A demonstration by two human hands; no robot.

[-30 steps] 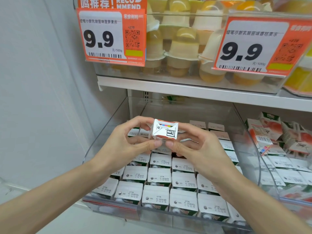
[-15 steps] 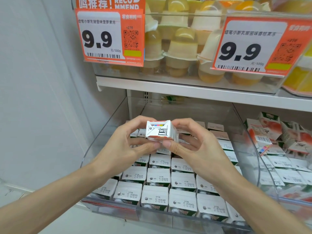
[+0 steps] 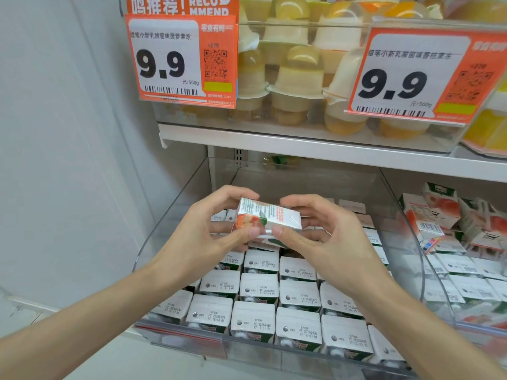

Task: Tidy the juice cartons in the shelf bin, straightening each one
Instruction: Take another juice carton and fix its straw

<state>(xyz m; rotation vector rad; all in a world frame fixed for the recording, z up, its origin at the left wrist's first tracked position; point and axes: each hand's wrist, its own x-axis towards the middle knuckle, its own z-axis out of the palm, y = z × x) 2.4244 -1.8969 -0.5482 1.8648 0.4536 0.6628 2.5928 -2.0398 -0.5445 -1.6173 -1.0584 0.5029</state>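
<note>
The juice carton (image 3: 267,219) is held up above the shelf bin (image 3: 301,179), clear of the rows of cartons (image 3: 258,290) packed below with tops up and date stamps showing. It is pinched from both ends. The left grip (image 3: 211,237) is curled round the printed fruit end, thumb at the near lower edge, fingers over the far side. The right grip (image 3: 326,242) is curled round the folded end in the same way. Both are closed onto the carton, and nothing else is held.

Now the relation that matters. The carton is laid on its side, its long axis run across from left to right and dipped a little toward the right, whereas the packed cartons are stood with the long axis upright. A quarter turn is therefore judged to be needed before it can be lowered. The carton is centred between the two grips, neither plainly nearer, and the thumbs are set close together beneath its middle.

A dark patch can be made out in the rows just below the right thumb. Whether it is a free slot cannot be told, since it is partly hidden by the hands. If it is, the carton is placed almost directly above it, and a short drop would be called for. In the next bin to the right, jumbled cartons (image 3: 444,212) are seen.
</note>
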